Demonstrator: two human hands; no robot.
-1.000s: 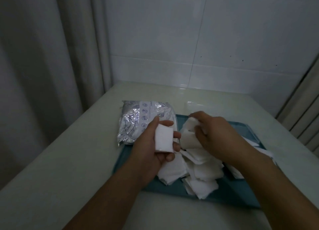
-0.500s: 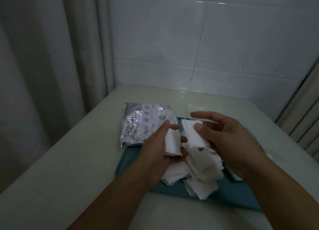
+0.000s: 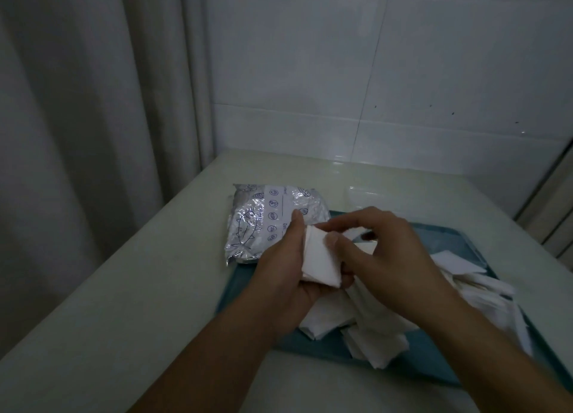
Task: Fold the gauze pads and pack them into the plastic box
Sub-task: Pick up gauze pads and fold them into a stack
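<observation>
Both hands work above a blue tray (image 3: 310,347) that sits on a pale table (image 3: 139,288) pushed into a corner of white wall tiles (image 3: 310,71), with a grey curtain (image 3: 77,102) hanging along the left side. The left hand (image 3: 288,276) is curled around a small stack of folded gauze pads (image 3: 321,257), thumb up along the stack's left edge and fingers wrapped beneath it. The right hand (image 3: 390,254) comes over from the right with its fingers bent down onto the top of the same stack, its fingertips pressing and pinching the upper pad; this hand covers the stack's right portion. Beneath and to the right of the hands, a loose heap of unfolded gauze pads (image 3: 372,335) lies across the tray, some sheets overlapping its near and right margins; both forearms cross in front of part of the heap. A crinkled silver foil packet (image 3: 263,223) with blue printing lies at the tray's far left corner, partly on the tray and partly on the table, just behind the left thumb. The clear plastic box (image 3: 362,195) stands on the table beyond the tray's far edge, behind the right hand, which hides its near side; its contents cannot be made out in the dim light.
</observation>
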